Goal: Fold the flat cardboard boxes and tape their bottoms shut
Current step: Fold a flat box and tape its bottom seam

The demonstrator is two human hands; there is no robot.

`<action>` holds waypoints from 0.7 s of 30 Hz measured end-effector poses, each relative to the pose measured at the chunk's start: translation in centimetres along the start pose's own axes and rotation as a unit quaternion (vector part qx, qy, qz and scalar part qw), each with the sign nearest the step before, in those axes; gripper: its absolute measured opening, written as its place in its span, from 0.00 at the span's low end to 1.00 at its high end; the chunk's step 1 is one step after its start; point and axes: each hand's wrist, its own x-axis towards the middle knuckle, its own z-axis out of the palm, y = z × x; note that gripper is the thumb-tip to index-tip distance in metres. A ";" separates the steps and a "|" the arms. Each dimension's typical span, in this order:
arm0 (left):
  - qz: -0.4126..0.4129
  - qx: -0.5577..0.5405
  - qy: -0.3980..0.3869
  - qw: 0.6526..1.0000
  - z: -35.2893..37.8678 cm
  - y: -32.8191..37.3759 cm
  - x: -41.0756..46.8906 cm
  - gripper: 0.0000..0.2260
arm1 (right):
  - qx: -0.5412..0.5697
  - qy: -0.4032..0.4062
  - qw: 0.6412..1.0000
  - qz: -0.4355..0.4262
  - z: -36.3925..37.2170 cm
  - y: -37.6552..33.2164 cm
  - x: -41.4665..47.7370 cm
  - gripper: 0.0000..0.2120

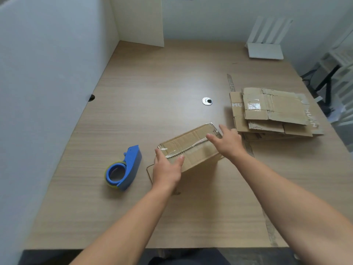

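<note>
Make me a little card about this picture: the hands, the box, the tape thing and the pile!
box: folded, taped along its top seam, on the table
left hand: flat on the box's left end
right hand: fingers spread at the box's right end
tape dispenser: blue, left of the box, untouched
flat boxes: stacked at the right
</note>
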 end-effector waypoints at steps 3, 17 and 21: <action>0.005 0.024 0.024 0.999 0.2 0.9 1.5 0.34 | 0.082 -0.030 0.996 0.025 0.0 2.3 -0.5 0.27; 0.013 0.071 0.128 0.989 1.5 1.7 3.9 0.17 | 0.080 0.019 0.996 0.041 2.4 2.5 -0.1 0.27; 0.044 0.050 0.142 0.988 0.7 0.8 3.9 0.10 | 0.114 0.026 0.993 0.002 1.7 4.1 0.3 0.14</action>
